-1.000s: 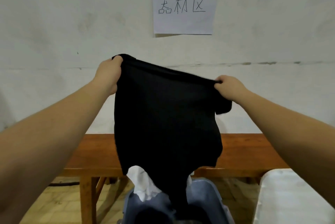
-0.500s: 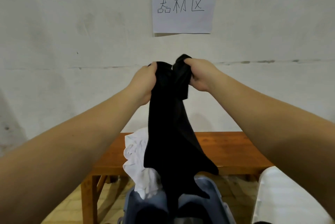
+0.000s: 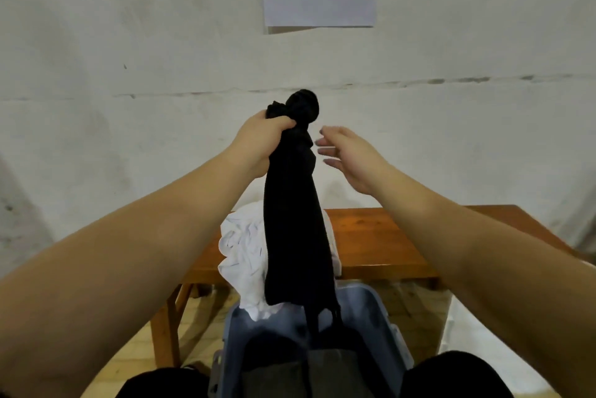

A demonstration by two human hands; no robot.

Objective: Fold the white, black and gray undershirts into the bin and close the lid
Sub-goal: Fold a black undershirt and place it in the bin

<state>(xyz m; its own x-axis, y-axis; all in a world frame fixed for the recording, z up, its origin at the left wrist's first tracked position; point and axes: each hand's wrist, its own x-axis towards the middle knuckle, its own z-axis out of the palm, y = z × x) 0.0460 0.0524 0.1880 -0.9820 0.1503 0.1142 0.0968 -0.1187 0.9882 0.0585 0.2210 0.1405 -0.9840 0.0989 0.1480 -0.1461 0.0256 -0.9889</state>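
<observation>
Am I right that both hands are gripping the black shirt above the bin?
Not quite. Only the left hand grips the black shirt above the bin. The right hand is open beside it, fingers spread, not holding it. The head view shows this.

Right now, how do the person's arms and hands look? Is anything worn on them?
Both forearms are bare, with no sleeve in view. The left hand and the right hand wear no glove. No ring, watch or bracelet shows. The right hand's nails look dull purplish.
</observation>
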